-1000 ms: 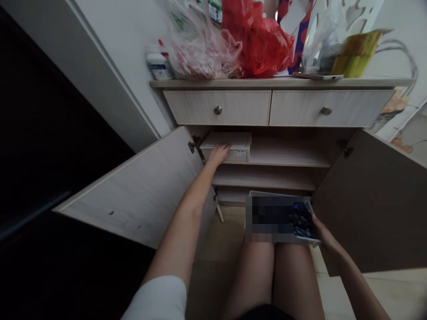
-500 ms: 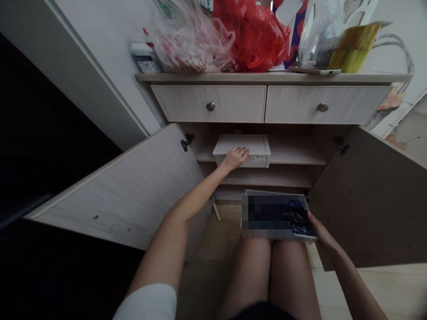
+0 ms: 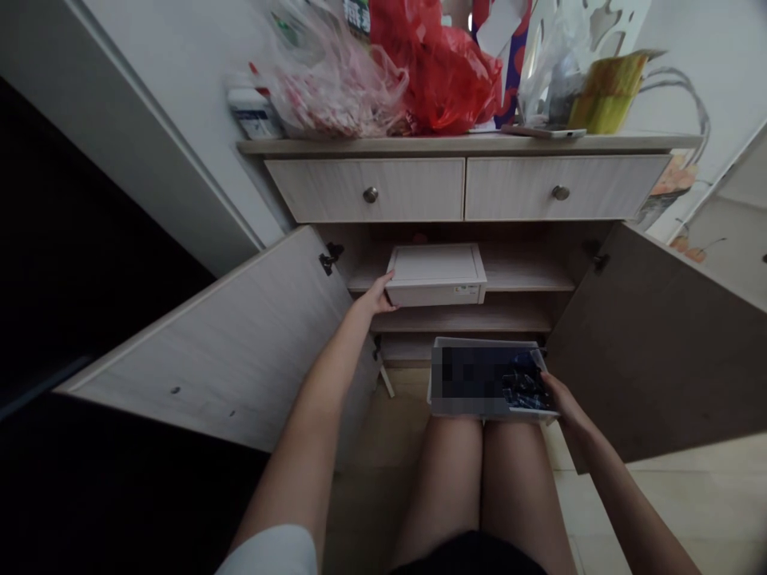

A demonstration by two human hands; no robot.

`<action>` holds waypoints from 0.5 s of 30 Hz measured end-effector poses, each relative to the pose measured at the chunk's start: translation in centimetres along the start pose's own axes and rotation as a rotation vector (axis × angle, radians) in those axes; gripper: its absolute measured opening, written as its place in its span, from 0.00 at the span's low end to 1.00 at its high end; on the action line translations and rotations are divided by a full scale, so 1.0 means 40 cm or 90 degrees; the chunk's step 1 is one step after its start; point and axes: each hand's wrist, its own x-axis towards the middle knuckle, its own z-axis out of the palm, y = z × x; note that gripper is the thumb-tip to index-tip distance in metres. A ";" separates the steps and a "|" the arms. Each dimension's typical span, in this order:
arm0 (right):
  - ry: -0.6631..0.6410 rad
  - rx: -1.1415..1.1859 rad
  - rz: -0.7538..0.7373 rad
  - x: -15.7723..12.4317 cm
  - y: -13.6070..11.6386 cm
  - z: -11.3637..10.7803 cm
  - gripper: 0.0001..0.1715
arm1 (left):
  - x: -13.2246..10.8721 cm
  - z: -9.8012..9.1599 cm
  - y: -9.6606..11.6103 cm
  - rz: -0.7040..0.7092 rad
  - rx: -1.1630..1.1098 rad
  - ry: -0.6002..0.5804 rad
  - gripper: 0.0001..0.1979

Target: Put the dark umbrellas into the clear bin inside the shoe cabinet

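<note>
A white lidded box (image 3: 436,271) sits on the cabinet's upper shelf, its front edge sticking out past the shelf. My left hand (image 3: 379,294) grips the box's left front corner, thumb near the top and fingers along the side. Above my knees is a shallow whitish plastic drawer bin (image 3: 437,403), with dark blue, shiny packets (image 3: 527,383) at its right side. Much of its contents is blurred out. My right hand (image 3: 560,397) is closed on the bin's right edge; some of its fingers are hidden under it.
Both cabinet doors, left (image 3: 221,343) and right (image 3: 653,343), stand wide apart around my arms. Two closed drawers (image 3: 413,188) run above. Plastic bags, a red one (image 3: 443,80) among them, a white bottle (image 3: 252,112) and a yellow pouch (image 3: 605,92) crowd the cabinet top.
My left hand has moved from the top front of the white box to its left front corner. My right hand still holds the bin, and the view has shifted slightly.
</note>
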 end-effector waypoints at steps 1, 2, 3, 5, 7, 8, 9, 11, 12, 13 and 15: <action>0.011 0.004 -0.004 -0.006 -0.005 0.002 0.33 | -0.011 -0.002 -0.005 -0.005 -0.027 0.004 0.36; 0.022 0.007 -0.008 -0.014 -0.009 -0.001 0.32 | -0.024 -0.007 -0.011 -0.003 -0.046 0.015 0.36; 0.034 0.011 -0.010 -0.022 -0.014 -0.009 0.31 | -0.038 -0.016 -0.017 0.000 -0.060 0.030 0.36; 0.061 0.025 -0.004 -0.040 -0.024 -0.040 0.28 | -0.074 -0.049 -0.032 -0.004 -0.089 0.059 0.34; 0.087 0.039 0.015 -0.057 -0.040 -0.089 0.24 | -0.117 -0.096 -0.051 -0.014 -0.121 0.086 0.30; 0.104 0.043 0.021 -0.062 -0.052 -0.117 0.23 | -0.142 -0.122 -0.063 -0.021 -0.136 0.095 0.28; 0.124 0.045 0.022 -0.065 -0.067 -0.144 0.22 | -0.167 -0.146 -0.075 -0.030 -0.148 0.099 0.26; 0.163 0.046 0.016 -0.062 -0.104 -0.188 0.20 | -0.216 -0.183 -0.102 -0.051 -0.163 0.100 0.24; 0.178 0.048 0.005 -0.056 -0.124 -0.202 0.20 | -0.239 -0.195 -0.116 -0.061 -0.169 0.098 0.24; 0.187 0.050 -0.012 -0.049 -0.144 -0.208 0.21 | -0.260 -0.201 -0.130 -0.067 -0.173 0.096 0.24; 0.183 0.047 -0.060 -0.031 -0.178 -0.204 0.22 | -0.295 -0.199 -0.157 -0.070 -0.179 0.094 0.25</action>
